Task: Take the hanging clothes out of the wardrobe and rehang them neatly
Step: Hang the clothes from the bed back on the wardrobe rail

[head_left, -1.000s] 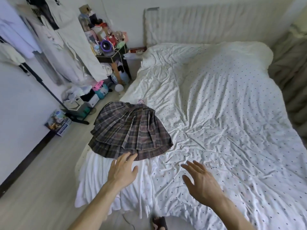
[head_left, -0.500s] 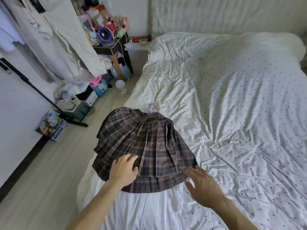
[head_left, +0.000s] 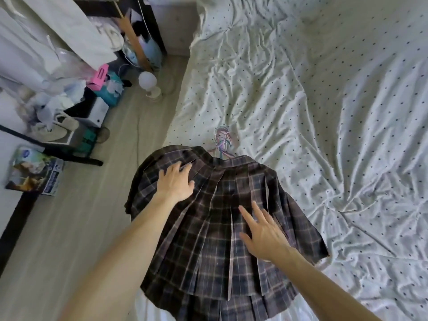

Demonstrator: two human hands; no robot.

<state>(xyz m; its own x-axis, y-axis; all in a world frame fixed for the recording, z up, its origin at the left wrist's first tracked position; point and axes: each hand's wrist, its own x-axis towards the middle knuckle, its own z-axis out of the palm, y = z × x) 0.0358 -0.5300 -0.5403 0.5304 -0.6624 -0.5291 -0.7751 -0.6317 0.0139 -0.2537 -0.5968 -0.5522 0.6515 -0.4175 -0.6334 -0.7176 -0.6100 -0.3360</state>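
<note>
A dark plaid pleated skirt (head_left: 220, 262) lies spread flat at the bed's left edge, waistband away from me. Pale hanger hooks (head_left: 222, 140) stick out past its waistband. My left hand (head_left: 176, 181) rests flat near the waistband's left side with fingers spread. My right hand (head_left: 261, 232) lies over the pleats at the middle right, fingers straight. White garments (head_left: 58, 31) hang at the upper left.
The bed's white dotted sheet (head_left: 324, 112) fills the right side. On the wooden floor at left are a black rack foot (head_left: 69, 156), shoes (head_left: 55, 128), bags and boxes, a round white lamp (head_left: 148, 82), and a printed box (head_left: 34, 170).
I have leaned in over the bed. Both hands went from hovering near the hem to lying on the skirt, the left one up by the waistband.
</note>
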